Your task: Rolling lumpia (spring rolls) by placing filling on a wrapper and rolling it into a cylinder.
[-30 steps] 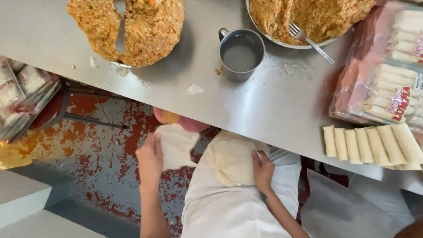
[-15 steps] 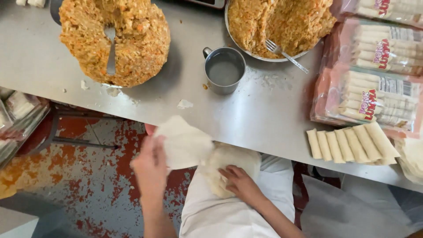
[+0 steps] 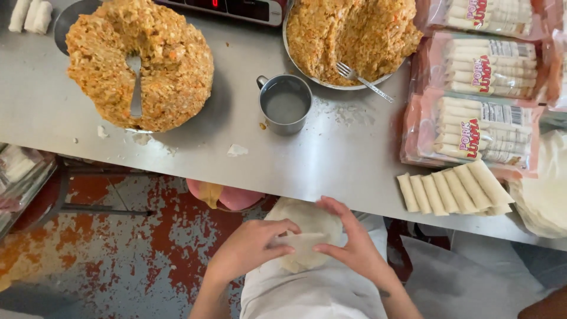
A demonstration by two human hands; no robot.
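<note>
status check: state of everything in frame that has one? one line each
left hand: pinching the wrapper sheet's edge
right hand: gripping the sheet's other side
wrapper sheet: unfilled, held below the table edge
metal cup: upright, holds cloudy liquid
left filling mound: spoon stuck in
right filling bowl: partly scooped, fork resting
rolled rolls: finished, lined up
packs: sealed

— What carries it all?
— A steel table point(image 3: 331, 159). On it sit a mound of orange filling point(image 3: 142, 65) with a spoon point(image 3: 136, 85) stuck in, and a bowl point(image 3: 348, 35) of the same filling holding a fork point(image 3: 363, 80).
— Between them?
— A metal cup point(image 3: 285, 103) of cloudy liquid, near the table's middle.
— And to the right?
— Sealed packs point(image 3: 478, 100) of rolls, a row of loose rolls point(image 3: 452, 190) just before them at the near edge, and a wrapper stack point(image 3: 543, 189) beside those. Scraps point(image 3: 236, 150) dot the bare steel.
</note>
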